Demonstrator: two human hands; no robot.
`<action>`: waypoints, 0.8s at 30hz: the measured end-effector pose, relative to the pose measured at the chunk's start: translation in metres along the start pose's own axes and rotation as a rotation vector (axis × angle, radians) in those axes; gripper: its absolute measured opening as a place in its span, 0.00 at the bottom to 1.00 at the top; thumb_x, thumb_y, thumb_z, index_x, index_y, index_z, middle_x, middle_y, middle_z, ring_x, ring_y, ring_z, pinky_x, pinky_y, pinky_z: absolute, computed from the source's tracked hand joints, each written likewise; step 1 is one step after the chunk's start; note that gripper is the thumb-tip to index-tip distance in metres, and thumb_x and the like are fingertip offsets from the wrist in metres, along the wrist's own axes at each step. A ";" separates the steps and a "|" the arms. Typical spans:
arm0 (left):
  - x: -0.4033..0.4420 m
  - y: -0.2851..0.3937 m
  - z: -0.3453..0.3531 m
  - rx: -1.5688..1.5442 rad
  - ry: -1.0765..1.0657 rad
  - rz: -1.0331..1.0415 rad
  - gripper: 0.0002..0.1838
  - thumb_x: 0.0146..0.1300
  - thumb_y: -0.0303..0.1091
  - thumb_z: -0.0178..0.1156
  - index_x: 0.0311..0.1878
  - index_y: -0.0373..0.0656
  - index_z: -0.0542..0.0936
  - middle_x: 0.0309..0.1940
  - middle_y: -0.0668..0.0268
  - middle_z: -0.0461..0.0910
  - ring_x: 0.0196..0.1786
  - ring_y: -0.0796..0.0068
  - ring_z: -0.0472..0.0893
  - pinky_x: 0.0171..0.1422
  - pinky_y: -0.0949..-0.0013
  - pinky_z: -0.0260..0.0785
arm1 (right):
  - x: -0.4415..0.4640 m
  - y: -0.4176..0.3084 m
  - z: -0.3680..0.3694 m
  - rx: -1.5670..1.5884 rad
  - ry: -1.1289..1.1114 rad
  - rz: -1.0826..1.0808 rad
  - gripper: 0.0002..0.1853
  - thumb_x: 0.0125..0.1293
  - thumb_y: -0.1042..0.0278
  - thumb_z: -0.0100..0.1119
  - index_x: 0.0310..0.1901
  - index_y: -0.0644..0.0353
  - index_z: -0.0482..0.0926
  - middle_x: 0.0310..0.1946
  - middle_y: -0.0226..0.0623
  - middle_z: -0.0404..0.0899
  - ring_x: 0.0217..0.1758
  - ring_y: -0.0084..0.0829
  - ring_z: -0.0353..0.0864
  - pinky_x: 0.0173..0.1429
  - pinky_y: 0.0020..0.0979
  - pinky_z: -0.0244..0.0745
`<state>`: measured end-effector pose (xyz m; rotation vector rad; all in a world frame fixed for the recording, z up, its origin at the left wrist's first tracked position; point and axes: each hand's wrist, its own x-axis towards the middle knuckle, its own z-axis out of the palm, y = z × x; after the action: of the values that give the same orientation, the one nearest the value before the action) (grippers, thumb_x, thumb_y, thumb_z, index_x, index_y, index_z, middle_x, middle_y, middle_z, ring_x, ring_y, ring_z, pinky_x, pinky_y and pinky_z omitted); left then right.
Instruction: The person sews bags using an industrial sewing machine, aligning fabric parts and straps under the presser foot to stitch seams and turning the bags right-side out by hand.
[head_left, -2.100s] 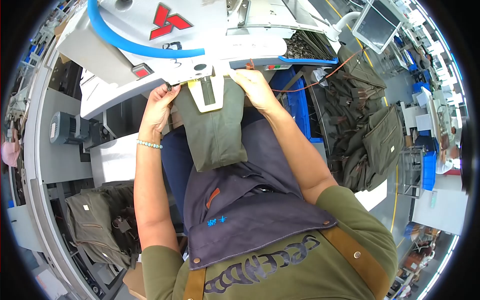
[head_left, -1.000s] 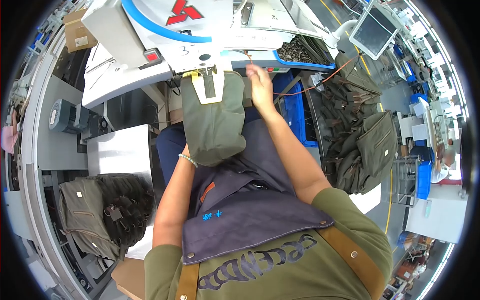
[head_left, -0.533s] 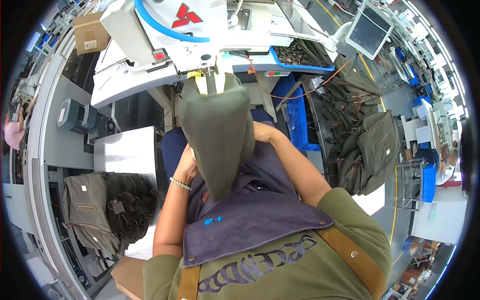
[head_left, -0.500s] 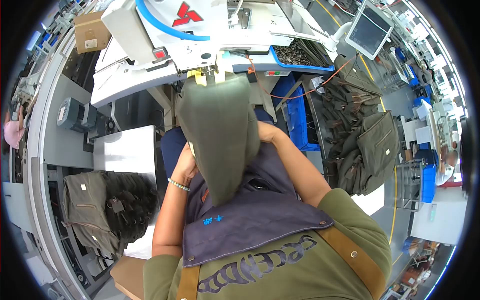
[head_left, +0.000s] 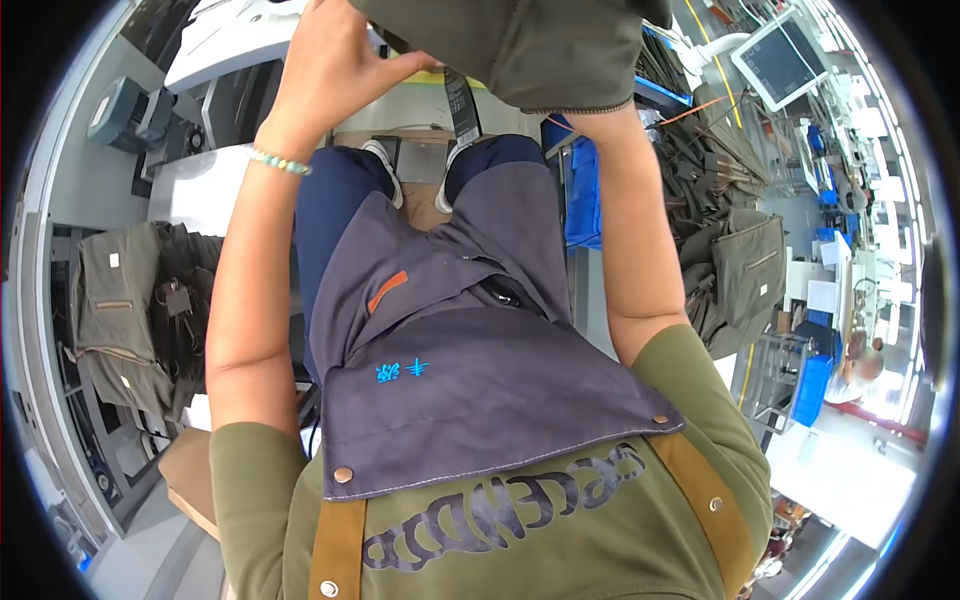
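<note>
An olive fabric bag [head_left: 570,60] with a seam and a zipper-like lower edge fills the top of the head view, partly cut off by the frame. My left hand [head_left: 335,65] is raised at its left side, thumb stretched out sideways near the bag's lower edge. The upper fingers of that hand run out of the frame. My right hand is behind the bag, and only the wrist [head_left: 607,122] shows below it; its fingers are hidden. A dark strip with pale print [head_left: 460,105] hangs beneath the bag, between my knees.
Stacked olive bags [head_left: 120,310] lie at the left, and more olive bags [head_left: 745,265] are piled at the right. A blue bin [head_left: 585,195] stands by my right knee. A screen [head_left: 780,60] is mounted at upper right. A cardboard box [head_left: 188,475] sits lower left.
The bag has moved up from my lap toward the machine and the top of the view. Both arms have stretched forward, and my left hand has spread its thumb. My lap is now visible.
</note>
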<state>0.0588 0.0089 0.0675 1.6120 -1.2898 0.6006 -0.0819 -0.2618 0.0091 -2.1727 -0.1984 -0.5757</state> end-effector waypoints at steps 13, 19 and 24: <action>-0.005 0.000 0.006 0.107 0.055 -0.210 0.12 0.58 0.35 0.66 0.39 0.34 0.83 0.39 0.45 0.84 0.46 0.41 0.82 0.45 0.52 0.75 | 0.048 -0.064 0.033 -0.618 -0.349 -0.274 0.19 0.62 0.72 0.68 0.55 0.56 0.81 0.51 0.36 0.83 0.56 0.37 0.82 0.63 0.38 0.76; -0.006 -0.002 0.009 -0.064 0.123 -0.288 0.11 0.55 0.29 0.66 0.41 0.34 0.84 0.40 0.42 0.82 0.49 0.41 0.81 0.47 0.51 0.76 | 0.068 -0.054 0.014 -0.560 -0.274 -0.225 0.14 0.63 0.69 0.65 0.51 0.57 0.82 0.45 0.36 0.84 0.51 0.38 0.84 0.60 0.39 0.77; -0.004 -0.001 0.013 -0.110 0.164 -0.299 0.10 0.55 0.28 0.66 0.39 0.33 0.84 0.38 0.41 0.82 0.48 0.41 0.82 0.47 0.52 0.76 | 0.079 -0.051 0.007 -0.544 -0.239 -0.202 0.12 0.64 0.67 0.63 0.47 0.59 0.83 0.40 0.37 0.84 0.47 0.39 0.85 0.58 0.39 0.78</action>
<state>0.0565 -0.0005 0.0580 1.5905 -0.9236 0.4569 -0.0270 -0.2295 0.0788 -2.7738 -0.4351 -0.5212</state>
